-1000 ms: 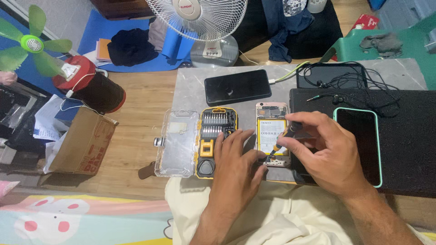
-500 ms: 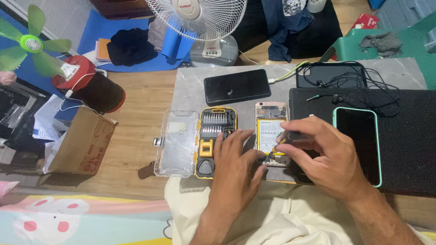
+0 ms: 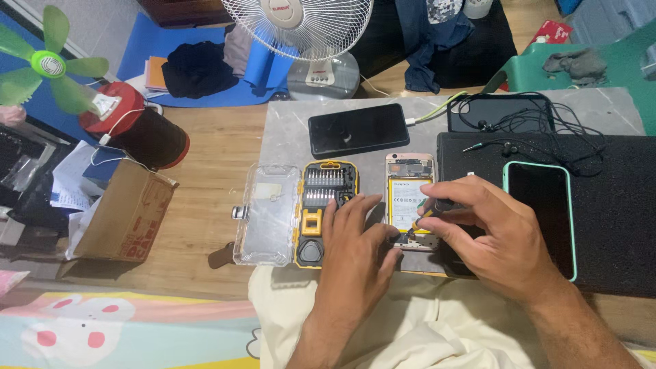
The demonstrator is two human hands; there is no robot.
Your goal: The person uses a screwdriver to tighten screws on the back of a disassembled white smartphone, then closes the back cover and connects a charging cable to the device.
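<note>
my right hand (image 3: 502,239) pinches a small screwdriver (image 3: 425,217), fingers narrow about its handle, tip down on the opened phone (image 3: 408,195). my left hand (image 3: 355,239) lies flat, fingers spread, beside the phone's lower end, bracing it. the bit case (image 3: 326,198) lies open just left of those fingers, within reach.

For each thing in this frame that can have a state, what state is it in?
Opened phone: back cover off, battery exposed, flat on the mat.
Screwdriver: held in right hand, tip at the phone's lower end.
Left hand: resting beside the phone's lower edge.
Bit kit: open, clear lid folded out to its left.
Black phone: screen dark, cable plugged in.
Green-cased phone: screen dark.
</note>
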